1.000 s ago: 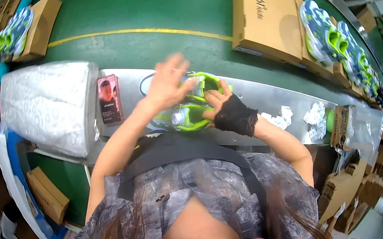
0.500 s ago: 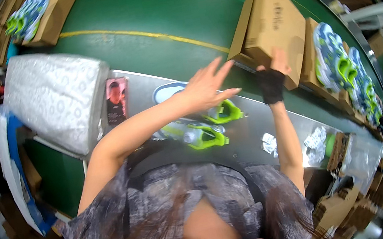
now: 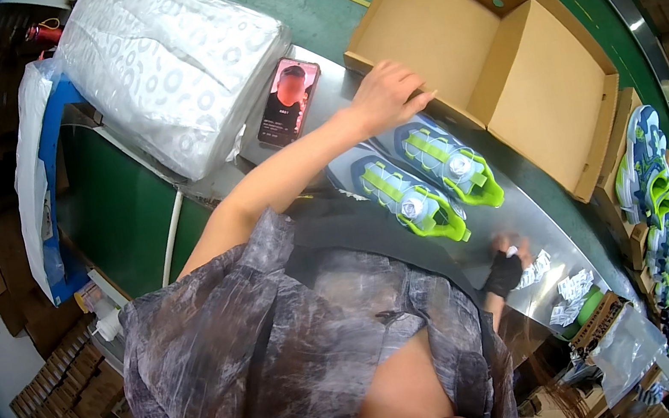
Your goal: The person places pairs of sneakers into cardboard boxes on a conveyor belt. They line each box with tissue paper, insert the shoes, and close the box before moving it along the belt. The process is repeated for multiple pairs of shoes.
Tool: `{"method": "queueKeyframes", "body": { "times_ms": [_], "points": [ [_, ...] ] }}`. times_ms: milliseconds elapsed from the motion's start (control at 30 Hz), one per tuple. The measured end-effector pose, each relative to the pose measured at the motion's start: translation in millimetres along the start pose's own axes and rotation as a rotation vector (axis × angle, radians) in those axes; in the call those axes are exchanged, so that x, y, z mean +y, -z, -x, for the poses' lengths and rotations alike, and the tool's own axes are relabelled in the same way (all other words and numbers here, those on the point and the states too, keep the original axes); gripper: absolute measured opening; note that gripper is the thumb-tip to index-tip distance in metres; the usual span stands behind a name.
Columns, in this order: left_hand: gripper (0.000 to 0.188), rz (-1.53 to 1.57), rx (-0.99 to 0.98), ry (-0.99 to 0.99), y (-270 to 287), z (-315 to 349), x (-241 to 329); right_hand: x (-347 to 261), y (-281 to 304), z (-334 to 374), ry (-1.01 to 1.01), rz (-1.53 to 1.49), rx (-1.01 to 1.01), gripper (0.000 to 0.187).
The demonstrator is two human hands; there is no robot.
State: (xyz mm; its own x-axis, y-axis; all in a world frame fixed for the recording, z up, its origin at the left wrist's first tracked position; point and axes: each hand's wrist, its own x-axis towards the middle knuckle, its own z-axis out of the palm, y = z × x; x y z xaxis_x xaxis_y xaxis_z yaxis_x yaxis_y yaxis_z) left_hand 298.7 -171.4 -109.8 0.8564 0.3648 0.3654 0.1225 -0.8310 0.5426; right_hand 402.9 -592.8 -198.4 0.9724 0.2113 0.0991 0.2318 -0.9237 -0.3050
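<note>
An open brown cardboard shoebox (image 3: 445, 19) lies at the far right of the bench, its lid (image 3: 550, 90) folded back toward the right. At its near wall is my left hand (image 3: 391, 97), fingers curled over the edge. Two blue-and-white sneakers with lime-green collars lie side by side below that hand: a nearer sneaker (image 3: 387, 184) and a farther sneaker (image 3: 434, 151), each with crumpled white stuffing in its opening. My right hand (image 3: 509, 262), in a black fingerless glove, is down on the metal bench. Its fingers pinch something white beside the small white packets (image 3: 536, 268).
A large plastic-wrapped white bundle (image 3: 175, 68) stands at left, next to a phone (image 3: 290, 101) lying on the bench. More white packets (image 3: 572, 294) lie near a green round object (image 3: 589, 305). Beyond, several blue-green sneakers (image 3: 650, 179) line the right of the green surface.
The shoebox has gone from closed to open, lid swung right. My right hand left the box and came down to the packets. My left hand curled its fingers at the box edge. The view shifted.
</note>
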Motion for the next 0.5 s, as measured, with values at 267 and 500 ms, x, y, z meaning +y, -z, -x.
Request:
{"method": "queueKeyframes", "body": {
  "times_ms": [267, 500],
  "points": [
    [0.015, -0.018, 0.425, 0.413, 106.0, 83.6, -50.1, -11.7, -7.5, 21.2, 0.114, -0.058, -0.010, 0.030],
    [0.035, -0.678, 0.200, 0.645, 201.1, 175.6, -162.3, -156.6, 92.7, -33.4, 0.143, -0.555, 0.123, 0.032]
  ]
}}
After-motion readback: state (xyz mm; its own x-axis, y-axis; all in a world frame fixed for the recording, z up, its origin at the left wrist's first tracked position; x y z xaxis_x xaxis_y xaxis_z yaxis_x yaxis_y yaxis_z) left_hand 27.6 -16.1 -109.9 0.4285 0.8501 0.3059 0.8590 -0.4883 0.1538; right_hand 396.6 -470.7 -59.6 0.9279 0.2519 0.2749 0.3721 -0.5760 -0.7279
